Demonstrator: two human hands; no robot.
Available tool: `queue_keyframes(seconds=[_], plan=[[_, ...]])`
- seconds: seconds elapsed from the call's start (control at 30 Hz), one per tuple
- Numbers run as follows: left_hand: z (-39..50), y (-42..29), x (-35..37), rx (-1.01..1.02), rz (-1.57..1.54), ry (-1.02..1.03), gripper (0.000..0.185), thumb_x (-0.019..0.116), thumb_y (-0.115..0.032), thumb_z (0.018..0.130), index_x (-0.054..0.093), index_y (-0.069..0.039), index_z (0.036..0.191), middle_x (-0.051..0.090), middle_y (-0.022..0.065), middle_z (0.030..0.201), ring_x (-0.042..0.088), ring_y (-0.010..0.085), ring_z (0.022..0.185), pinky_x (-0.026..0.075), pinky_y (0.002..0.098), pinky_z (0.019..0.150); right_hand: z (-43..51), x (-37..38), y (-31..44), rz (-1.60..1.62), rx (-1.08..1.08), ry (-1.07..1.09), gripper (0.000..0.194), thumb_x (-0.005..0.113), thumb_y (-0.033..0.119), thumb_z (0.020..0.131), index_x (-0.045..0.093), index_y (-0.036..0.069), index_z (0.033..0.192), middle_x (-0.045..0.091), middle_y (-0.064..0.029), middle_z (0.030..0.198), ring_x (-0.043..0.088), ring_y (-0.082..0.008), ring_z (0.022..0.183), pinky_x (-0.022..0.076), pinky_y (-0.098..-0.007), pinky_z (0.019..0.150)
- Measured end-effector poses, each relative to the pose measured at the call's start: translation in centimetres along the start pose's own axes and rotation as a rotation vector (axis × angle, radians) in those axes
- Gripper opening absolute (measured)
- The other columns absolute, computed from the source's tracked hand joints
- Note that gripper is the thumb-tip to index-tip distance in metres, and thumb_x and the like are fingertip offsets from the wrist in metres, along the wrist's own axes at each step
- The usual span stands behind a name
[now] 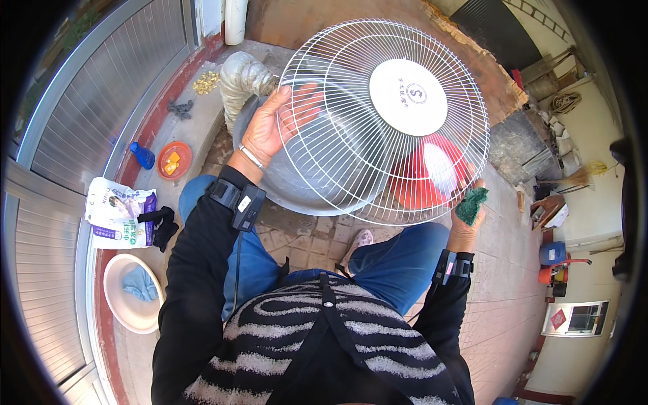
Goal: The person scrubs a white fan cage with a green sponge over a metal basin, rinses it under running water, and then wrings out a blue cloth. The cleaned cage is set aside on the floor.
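My left hand (276, 119) grips the left rim of a white wire fan guard (349, 121), its fingers behind the wires. The guard has a round white centre plate with a printed mark. At the guard's lower right edge is my right hand (466, 223), with a green scouring pad (472, 206) held in it and some fingers behind the rim. Under the guard stands a wide grey metal basin (304, 177). A red and white round object (430, 172) shows through the wires at the lower right; its kind is unclear.
Along the left ledge are a blue bottle (142, 155), an orange plate (185, 171) with yellow pieces, a printed plastic bag (119, 215), a black cloth (164, 230), and a pale basin (114, 309) holding a blue cloth (139, 284). A foil-wrapped pipe (235, 86) stands behind the metal basin.
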State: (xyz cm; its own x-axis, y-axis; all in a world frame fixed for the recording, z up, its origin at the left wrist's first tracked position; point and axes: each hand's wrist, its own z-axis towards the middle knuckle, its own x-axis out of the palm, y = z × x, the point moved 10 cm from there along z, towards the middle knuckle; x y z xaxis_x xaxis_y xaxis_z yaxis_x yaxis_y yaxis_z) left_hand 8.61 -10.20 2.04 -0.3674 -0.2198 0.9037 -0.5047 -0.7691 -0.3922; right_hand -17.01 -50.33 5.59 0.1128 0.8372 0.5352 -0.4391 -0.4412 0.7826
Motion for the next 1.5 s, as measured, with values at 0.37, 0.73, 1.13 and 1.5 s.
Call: queue_keyframes(seconds=[0.37, 0.73, 1.13, 1.5], plan=[[-3.3, -3.3, 0.9, 0.095, 0.186, 0.025, 0.051, 0.06, -0.013, 0.097, 0.043, -0.011, 0.145, 0.053, 0.0298, 0.142, 0.058, 0.0425, 0.128, 0.053, 0.0442, 0.105, 3.0, 1.6, -8.6, -0.155, 0.506, 0.094, 0.028, 0.069, 0.01, 0.094, 0.064, 0.006, 0.121, 0.068, -0.0098, 0.124, 0.066, -0.0247, 0.112, 0.0559, -0.0442, 0.093], [-4.9, -2.3, 0.9, 0.08, 0.435, -0.049, 0.055, 0.061, -0.011, 0.096, 0.041, -0.009, 0.147, 0.055, 0.0294, 0.139, 0.061, 0.041, 0.124, 0.055, 0.0417, 0.102, 6.8, 20.0, -12.8, -1.254, -0.385, 0.114, 0.018, 0.074, 0.0, 0.085, 0.067, 0.001, 0.101, 0.067, -0.0068, 0.088, 0.067, -0.0186, 0.08, 0.0512, -0.0283, 0.071], [-5.0, -1.7, 0.0, 0.088, 0.378, -0.137, 0.06, 0.059, -0.007, 0.095, 0.037, -0.007, 0.151, 0.057, 0.0267, 0.139, 0.06, 0.0395, 0.126, 0.051, 0.0468, 0.106, 6.7, 30.5, -15.0, -1.376, -0.631, 0.111, 0.013, 0.067, -0.003, 0.08, 0.062, 0.005, 0.09, 0.061, -0.0115, 0.083, 0.062, -0.033, 0.079, 0.0509, -0.0418, 0.068], [-5.3, -1.4, 1.0, 0.074, 0.377, -0.092, 0.055, 0.062, -0.005, 0.094, 0.045, -0.007, 0.146, 0.059, 0.0247, 0.137, 0.062, 0.0338, 0.125, 0.053, 0.0435, 0.103, 7.4, 30.6, -14.4, -1.339, -0.644, 0.027, 0.013, 0.068, -0.002, 0.081, 0.062, 0.003, 0.091, 0.063, -0.0139, 0.086, 0.064, -0.0339, 0.078, 0.0513, -0.0392, 0.069]])
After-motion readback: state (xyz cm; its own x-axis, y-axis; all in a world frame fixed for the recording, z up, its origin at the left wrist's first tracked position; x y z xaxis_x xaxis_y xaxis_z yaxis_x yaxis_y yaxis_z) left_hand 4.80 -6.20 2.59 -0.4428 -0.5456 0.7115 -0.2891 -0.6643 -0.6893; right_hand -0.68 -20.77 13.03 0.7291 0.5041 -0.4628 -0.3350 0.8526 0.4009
